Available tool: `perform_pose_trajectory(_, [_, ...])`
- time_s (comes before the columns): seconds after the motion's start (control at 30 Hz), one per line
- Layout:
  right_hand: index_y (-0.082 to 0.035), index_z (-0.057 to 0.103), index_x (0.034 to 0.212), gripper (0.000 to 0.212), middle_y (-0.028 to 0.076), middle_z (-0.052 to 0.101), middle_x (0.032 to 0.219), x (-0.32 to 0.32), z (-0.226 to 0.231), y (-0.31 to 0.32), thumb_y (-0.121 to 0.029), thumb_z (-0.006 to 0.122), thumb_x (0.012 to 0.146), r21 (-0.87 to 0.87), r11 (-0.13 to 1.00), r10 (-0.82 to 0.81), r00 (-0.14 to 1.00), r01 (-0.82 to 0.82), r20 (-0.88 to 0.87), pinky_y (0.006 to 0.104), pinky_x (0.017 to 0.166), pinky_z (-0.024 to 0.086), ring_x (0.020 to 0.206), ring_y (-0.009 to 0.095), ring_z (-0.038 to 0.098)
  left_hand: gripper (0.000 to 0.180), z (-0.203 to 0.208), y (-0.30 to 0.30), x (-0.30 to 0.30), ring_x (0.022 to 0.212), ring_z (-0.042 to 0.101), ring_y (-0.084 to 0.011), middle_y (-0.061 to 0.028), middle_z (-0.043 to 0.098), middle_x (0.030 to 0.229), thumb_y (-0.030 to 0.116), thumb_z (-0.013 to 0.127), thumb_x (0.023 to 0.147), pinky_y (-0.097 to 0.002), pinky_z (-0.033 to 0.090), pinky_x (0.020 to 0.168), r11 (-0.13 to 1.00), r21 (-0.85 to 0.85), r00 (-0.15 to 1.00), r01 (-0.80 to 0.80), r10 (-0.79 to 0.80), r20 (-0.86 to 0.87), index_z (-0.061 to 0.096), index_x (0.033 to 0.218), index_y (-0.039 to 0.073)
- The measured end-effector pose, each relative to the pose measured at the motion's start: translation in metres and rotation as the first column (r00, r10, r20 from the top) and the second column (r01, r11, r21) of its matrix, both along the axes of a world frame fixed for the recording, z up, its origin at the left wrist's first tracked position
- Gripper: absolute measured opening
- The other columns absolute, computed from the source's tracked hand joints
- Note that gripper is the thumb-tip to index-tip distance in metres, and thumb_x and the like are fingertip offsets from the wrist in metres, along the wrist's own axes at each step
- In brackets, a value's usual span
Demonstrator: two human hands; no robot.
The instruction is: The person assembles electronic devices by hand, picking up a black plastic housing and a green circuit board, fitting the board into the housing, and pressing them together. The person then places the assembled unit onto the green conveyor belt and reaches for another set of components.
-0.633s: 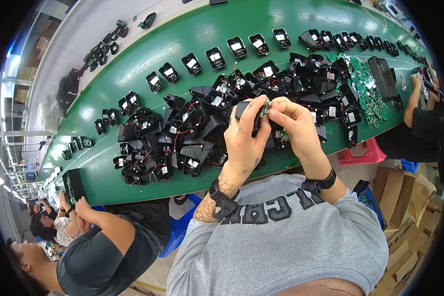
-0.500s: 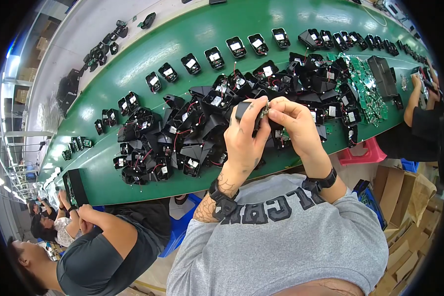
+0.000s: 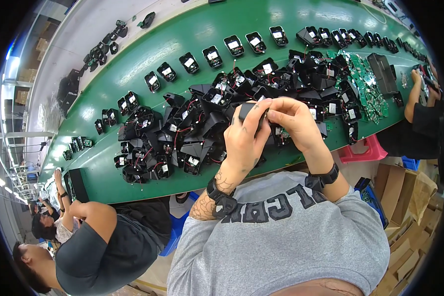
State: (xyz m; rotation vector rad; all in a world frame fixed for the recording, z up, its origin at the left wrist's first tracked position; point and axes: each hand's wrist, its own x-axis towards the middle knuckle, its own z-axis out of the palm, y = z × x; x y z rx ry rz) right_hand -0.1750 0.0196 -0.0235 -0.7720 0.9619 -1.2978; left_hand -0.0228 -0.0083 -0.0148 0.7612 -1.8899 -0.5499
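Observation:
Above the near side of the pile, my left hand (image 3: 244, 138) is closed round a small black plastic housing (image 3: 245, 109), with its fingers along the sides. My right hand (image 3: 301, 126) is closed in a pinch at the housing's right end, thumb and fingertips pressed together there. Whatever those fingertips grip is hidden by the hands. Under and around both hands lies a heap of similar black housings (image 3: 202, 118), with red wires and white-labelled parts inside.
More housings (image 3: 212, 56) stand in a curved row on the green table (image 3: 182, 29). Green circuit boards (image 3: 370, 93) lie to the right beside a black tray (image 3: 382, 74). A pink stool (image 3: 362, 150) and cardboard boxes (image 3: 392, 192) are at the right. Co-workers sit on both sides.
My right fingertips have closed in against the housing, and the small metallic-green part seen between them earlier is now hidden. The co-worker at left has stretched an arm forward.

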Motion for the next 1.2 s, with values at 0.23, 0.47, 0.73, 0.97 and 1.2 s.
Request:
perform_pose_trajectory(0.23, [-0.003, 0.058, 0.1, 0.025, 0.002, 0.06, 0.094, 0.0, 0.006, 0.001, -0.001, 0.07, 0.077, -0.004, 1.0, -0.018, 0.994, 0.018, 0.112, 0.0253, 0.08, 0.049, 0.089, 0.011, 0.058, 0.041, 0.002, 0.006, -0.002, 0.089, 0.064, -0.0241, -0.0132, 0.063, 0.104, -0.002, 0.064, 0.078, -0.0308, 0.051, 0.076, 0.998, 0.055, 1.0, 0.008, -0.006, -0.028, 0.055, 0.117, 0.004])
perform_pose_trajectory(0.47, [-0.004, 0.065, 0.088, 0.011, -0.001, 0.063, 0.079, -0.031, 0.009, -0.004, -0.011, 0.07, 0.081, -0.003, 0.995, 0.102, 0.983, -0.104, -0.154, 0.0219, 0.067, 0.045, 0.071, 0.008, 0.057, 0.051, 0.008, 0.004, 0.001, 0.079, 0.064, -0.0155, -0.0111, 0.061, 0.102, -0.001, 0.06, 0.085, -0.0269, 0.055, 0.069, 0.826, 0.504, 0.966, 0.254, -0.193, -0.171, 0.039, 0.131, 0.008])
perform_pose_trajectory(0.73, [-0.003, 0.064, 0.088, 0.015, -0.001, 0.062, 0.08, -0.034, 0.013, 0.0, -0.017, 0.068, 0.084, -0.022, 0.983, 0.179, 0.98, -0.181, -0.087, 0.0211, 0.064, 0.044, 0.07, 0.005, 0.055, 0.063, 0.03, -0.012, 0.024, 0.065, 0.063, -0.0159, -0.0109, 0.06, 0.095, -0.003, 0.064, 0.081, -0.0277, 0.056, 0.058, 0.333, 0.755, 0.822, 0.564, -0.315, -0.474, 0.029, 0.132, 0.011])
perform_pose_trajectory(0.97, [-0.001, 0.064, 0.089, 0.012, 0.0, 0.063, 0.079, -0.016, 0.017, 0.005, -0.011, 0.068, 0.083, 0.005, 0.993, 0.12, 0.982, -0.121, -0.143, 0.0197, 0.063, 0.047, 0.07, 0.005, 0.058, 0.049, 0.01, -0.017, 0.018, 0.069, 0.058, -0.0101, -0.0025, 0.057, 0.088, -0.002, 0.054, 0.083, -0.023, 0.049, 0.059, 0.765, 0.591, 0.965, 0.258, -0.237, -0.115, 0.044, 0.129, 0.013])
perform_pose_trajectory(1.2, [0.001, 0.064, 0.087, 0.01, 0.003, 0.065, 0.08, -0.003, 0.028, 0.008, -0.002, 0.069, 0.08, -0.058, 0.996, -0.078, 0.933, 0.062, -0.35, 0.0204, 0.068, 0.05, 0.073, 0.008, 0.062, 0.054, 0.012, -0.011, 0.016, 0.081, 0.055, -0.012, -0.005, 0.052, 0.103, 0.001, 0.053, 0.082, -0.0258, 0.05, 0.064, 0.348, 0.664, 0.736, 0.661, -0.127, -0.665, 0.04, 0.132, 0.014])
